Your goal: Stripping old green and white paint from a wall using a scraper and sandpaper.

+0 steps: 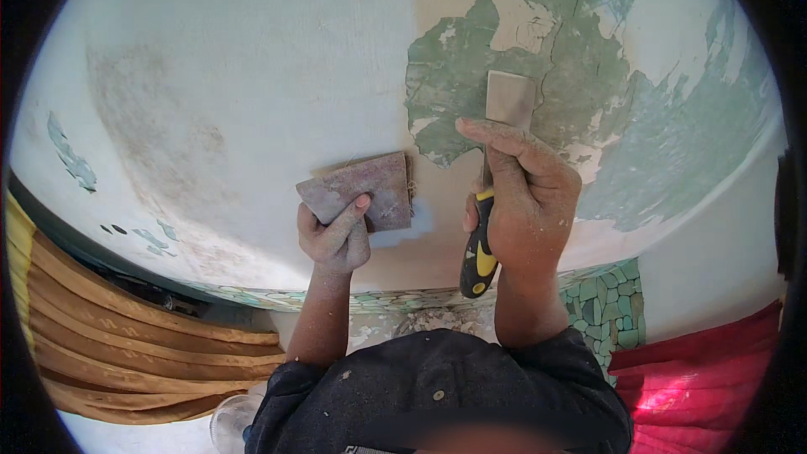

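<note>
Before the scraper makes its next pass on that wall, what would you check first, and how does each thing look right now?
1. Right hand has a firm grip on the putty knife: ok, fingers wrap the black and yellow handle.
2. Blade lies on the wall: ok, it rests over the green flaking patch.
3. Left hand holds the sandpaper sheet securely: ok, pinched at its lower edge.
4. The two hands are apart: ok, a gap shows between them.
5. Loose paint under the blade: cannot tell, though cracks and peeling edges surround it.
6. Blade edge is clean: cannot tell.
</note>
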`<state>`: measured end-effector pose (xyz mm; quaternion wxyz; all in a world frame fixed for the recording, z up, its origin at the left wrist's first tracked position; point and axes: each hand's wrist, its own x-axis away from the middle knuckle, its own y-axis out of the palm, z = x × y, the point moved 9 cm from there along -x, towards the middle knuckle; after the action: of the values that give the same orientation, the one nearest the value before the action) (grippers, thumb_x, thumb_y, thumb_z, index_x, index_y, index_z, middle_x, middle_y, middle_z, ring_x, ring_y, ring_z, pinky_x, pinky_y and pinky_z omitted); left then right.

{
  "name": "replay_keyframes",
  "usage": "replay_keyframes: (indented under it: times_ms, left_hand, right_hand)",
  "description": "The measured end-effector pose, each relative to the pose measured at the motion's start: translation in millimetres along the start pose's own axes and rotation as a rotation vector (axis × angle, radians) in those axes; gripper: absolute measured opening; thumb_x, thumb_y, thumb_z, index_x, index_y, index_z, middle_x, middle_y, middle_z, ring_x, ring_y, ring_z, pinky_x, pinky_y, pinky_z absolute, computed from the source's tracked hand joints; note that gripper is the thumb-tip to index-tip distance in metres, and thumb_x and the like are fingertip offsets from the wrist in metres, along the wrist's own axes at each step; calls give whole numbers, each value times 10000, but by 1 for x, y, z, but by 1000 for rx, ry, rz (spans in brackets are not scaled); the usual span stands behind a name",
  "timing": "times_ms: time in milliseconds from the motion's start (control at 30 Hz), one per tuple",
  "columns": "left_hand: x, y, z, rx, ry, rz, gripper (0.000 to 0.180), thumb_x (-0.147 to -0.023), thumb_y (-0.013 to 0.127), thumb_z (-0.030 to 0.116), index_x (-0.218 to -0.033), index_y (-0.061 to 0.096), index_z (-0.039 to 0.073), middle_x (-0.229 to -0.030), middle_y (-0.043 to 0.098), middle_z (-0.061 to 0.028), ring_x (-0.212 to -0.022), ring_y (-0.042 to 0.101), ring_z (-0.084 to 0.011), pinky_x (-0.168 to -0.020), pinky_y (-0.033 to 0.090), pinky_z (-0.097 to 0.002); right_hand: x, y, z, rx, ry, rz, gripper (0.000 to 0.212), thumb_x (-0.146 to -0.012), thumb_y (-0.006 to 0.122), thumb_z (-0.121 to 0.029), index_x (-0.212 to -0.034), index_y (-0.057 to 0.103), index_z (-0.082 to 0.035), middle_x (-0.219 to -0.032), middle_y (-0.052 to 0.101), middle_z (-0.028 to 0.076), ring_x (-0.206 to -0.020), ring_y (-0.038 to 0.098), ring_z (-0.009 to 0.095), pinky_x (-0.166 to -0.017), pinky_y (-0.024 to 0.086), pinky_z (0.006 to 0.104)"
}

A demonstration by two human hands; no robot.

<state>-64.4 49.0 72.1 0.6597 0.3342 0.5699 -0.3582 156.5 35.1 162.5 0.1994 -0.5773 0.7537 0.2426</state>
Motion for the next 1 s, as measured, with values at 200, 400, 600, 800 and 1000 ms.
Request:
replay_keyframes:
  times_ms: [200,400,600,800,1000]
  left_hand:
    - [0,0,3,13,-9,-14,264,-715,709,-72,-907,780,95,-1006,635,-200,-854,625,-299,-750,509,-327]
    - [6,2,-1,76,-32,-85,201,-845,639,-42,-952,739,96,-1109,579,-256,-966,617,-367,-849,512,-430]
    - [4,7,1,34,-14,-100,190,-847,632,-44,-937,733,90,-1092,585,-258,-962,614,-369,-842,513,-432]
    - [8,0,-1,50,-10,-88,189,-847,634,-57,-923,731,87,-1083,591,-253,-956,612,-364,-831,511,-422]
    - [8,3,0,75,-22,-69,160,-839,672,-38,-926,733,82,-1067,594,-247,-955,611,-358,-839,507,-419]
  right_hand:
    - [1,-18,-13,45,-71,57,208,-945,506,45,-982,710,35,-776,649,93,-429,490,75,-368,374,215]
    - [-3,-36,-15,21,-32,105,275,-917,461,98,-957,720,12,-743,635,45,-448,474,41,-394,340,200]
    - [-27,-25,-36,51,-95,31,282,-911,461,100,-927,722,-7,-744,631,35,-459,479,38,-394,338,200]
    - [-7,-30,-19,172,-99,-13,282,-915,464,98,-914,722,-15,-735,631,31,-446,481,34,-392,327,198]
    - [-11,-21,-31,25,-18,93,243,-908,487,81,-864,719,24,-689,602,42,-421,462,67,-373,321,214]
